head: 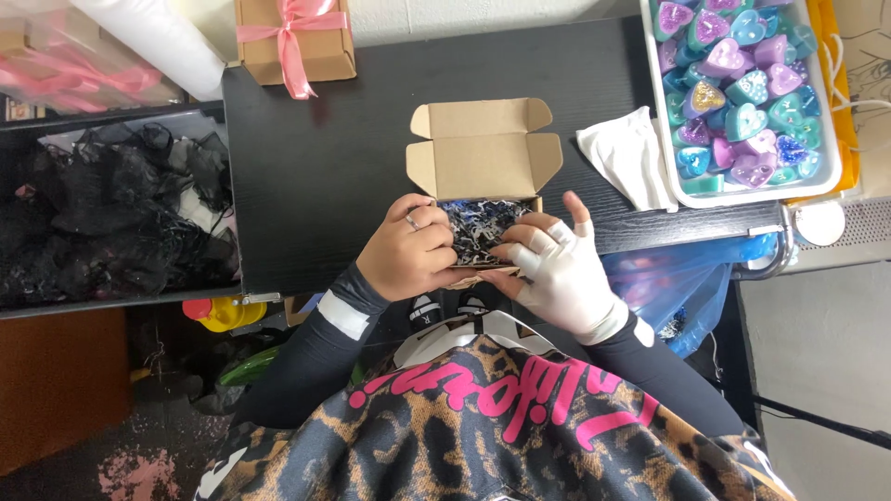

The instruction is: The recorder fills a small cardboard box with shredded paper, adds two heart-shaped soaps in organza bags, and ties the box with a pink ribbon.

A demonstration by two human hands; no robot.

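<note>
An open brown cardboard box (483,153) sits at the near edge of the black table (316,158), its lid flipped back. Black, white and blue shredded paper filling (478,227) lies inside it. My bare left hand (413,255), with a ring on one finger, rests on the box's left side with fingers curled into the filling. My right hand (557,269) wears a white glove with open fingertips. It grips the box's right side, fingers pressing on the filling. The box's base is mostly hidden by both hands.
A white tray (840,158) full of several heart-shaped purple, teal and blue pieces (733,83) stands at the right. A white glove or cloth (631,158) lies beside it. A closed brown box with a pink ribbon (295,39) sits at the back. A bin of black filling (111,213) is left.
</note>
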